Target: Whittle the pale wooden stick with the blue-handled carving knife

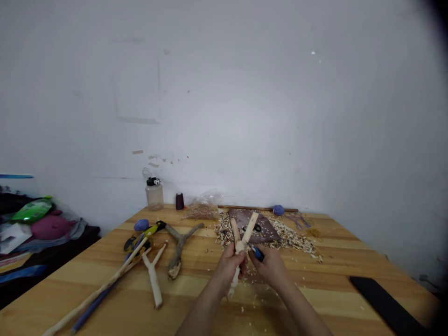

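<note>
My left hand (229,266) is wrapped round a peeled, Y-shaped wooden fork (250,227), whose two prongs point up and away. Its lower end shows below the fingers. Close on the right, my right hand (269,262) grips a tool with a blue handle (258,254), held against the fork near where the prongs meet; its blade is too small to make out. Behind both hands, wood shavings (294,239) lie around and on a dark brown sheet (273,229), with a black ring-like object on it.
Left on the wooden table (115,298) are another peeled fork (153,280), a bark-covered fork (179,247), long sticks (94,296) and a yellow-black tool (153,229). A bottle (154,196), plastic bag (205,207) and yarn (278,210) stand near the wall. A black slab (383,301) lies right.
</note>
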Demonstrator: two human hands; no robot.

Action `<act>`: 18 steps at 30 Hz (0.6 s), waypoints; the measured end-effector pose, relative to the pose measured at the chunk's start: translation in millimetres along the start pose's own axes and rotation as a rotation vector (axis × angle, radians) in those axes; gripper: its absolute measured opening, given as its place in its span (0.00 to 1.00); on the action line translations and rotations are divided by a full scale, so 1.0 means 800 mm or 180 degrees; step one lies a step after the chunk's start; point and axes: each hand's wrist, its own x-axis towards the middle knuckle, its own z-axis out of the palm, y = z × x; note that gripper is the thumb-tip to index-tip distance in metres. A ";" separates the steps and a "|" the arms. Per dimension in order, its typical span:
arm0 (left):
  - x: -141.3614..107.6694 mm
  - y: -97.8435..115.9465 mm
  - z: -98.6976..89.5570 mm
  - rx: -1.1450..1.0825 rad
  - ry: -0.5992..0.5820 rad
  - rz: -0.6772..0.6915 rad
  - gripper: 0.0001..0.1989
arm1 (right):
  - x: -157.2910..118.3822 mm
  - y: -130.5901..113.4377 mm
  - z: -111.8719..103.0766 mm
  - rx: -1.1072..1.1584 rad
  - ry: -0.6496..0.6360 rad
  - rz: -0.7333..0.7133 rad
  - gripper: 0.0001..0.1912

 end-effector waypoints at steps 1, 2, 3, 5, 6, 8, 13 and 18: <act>0.000 0.000 0.000 0.0011 0.0007 -0.0001 0.14 | -0.001 -0.001 -0.001 -0.0130 -0.0041 -0.0012 0.13; 0.000 0.000 0.000 0.0030 0.0012 -0.0001 0.14 | -0.002 -0.002 -0.002 -0.0247 -0.0072 0.0001 0.11; 0.000 0.000 0.000 0.0056 0.0004 0.0012 0.14 | -0.003 -0.002 -0.003 -0.0347 -0.0098 0.0029 0.10; 0.000 -0.001 0.000 0.0117 -0.0059 0.0114 0.16 | -0.004 -0.004 -0.005 -0.0501 -0.0152 0.0087 0.08; -0.001 -0.001 0.000 0.0142 -0.0097 0.0188 0.18 | -0.004 -0.004 -0.006 -0.0558 -0.0181 0.0099 0.08; 0.000 -0.002 0.000 0.0179 -0.0145 0.0312 0.21 | -0.005 -0.006 -0.008 -0.0658 -0.0241 0.0101 0.07; 0.001 -0.004 -0.002 0.0417 -0.0044 0.0287 0.26 | -0.005 -0.008 -0.007 -0.0911 -0.0322 0.0187 0.05; 0.008 -0.013 -0.005 0.0915 0.0305 0.0497 0.23 | -0.007 -0.013 -0.005 -0.0965 -0.0413 0.0249 0.06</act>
